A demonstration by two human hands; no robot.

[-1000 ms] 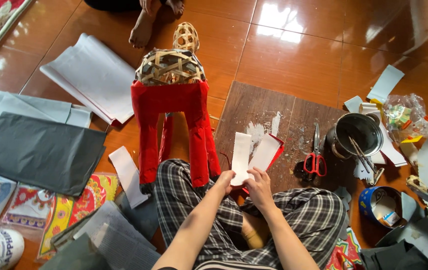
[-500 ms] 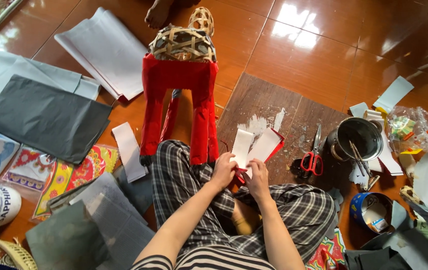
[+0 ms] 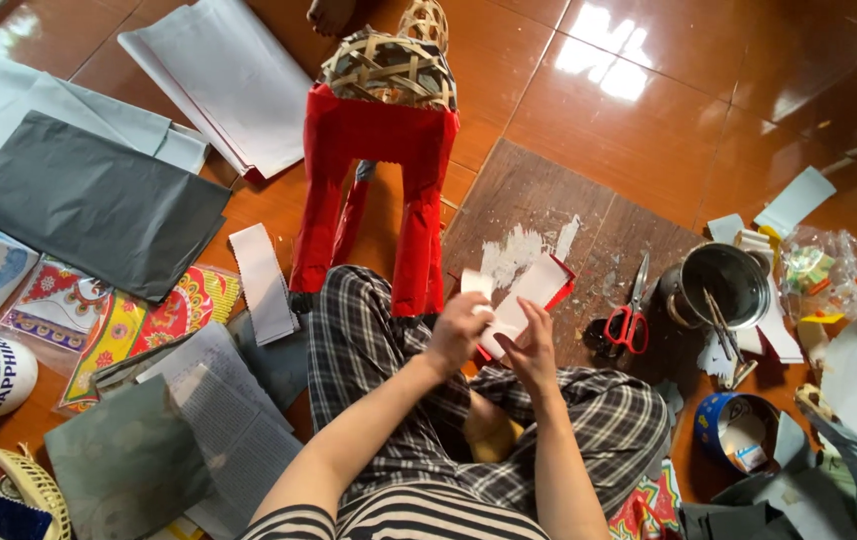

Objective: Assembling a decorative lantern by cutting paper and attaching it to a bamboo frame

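**Hands close on the paper strips over the wooden board**

While the person sits cross-legged on the tiled floor, both hands meet just above the near edge of the wooden board [image 3: 548, 215], and the view has drifted downward over the last second so that more of the lap and forearms fills the bottom of the frame. The left hand [image 3: 458, 333] is curled shut round a small white strip [image 3: 475, 283], which has gone from standing tall to being mostly hidden in the fist. The right hand [image 3: 528, 345] pinches, fingers partly bent, the lower end of a white sheet with a red edge [image 3: 538, 290], which lies tilted across the board's corner much as it did before. So the paper is being worked closer between the two hands than a moment ago.

Room is tight to the left: the red paper-covered frame [image 3: 378, 190] with its woven bamboo top [image 3: 388, 68] stands just beside the left hand. To the right, red-handled scissors [image 3: 630, 318] lie near on the board's edge, with a dark metal pot [image 3: 720, 285] beyond them and paper scraps round it. Ahead, the far part of the board, smeared with white paste, is bare. Grey sheets [image 3: 88, 200] lie well apart on the left.
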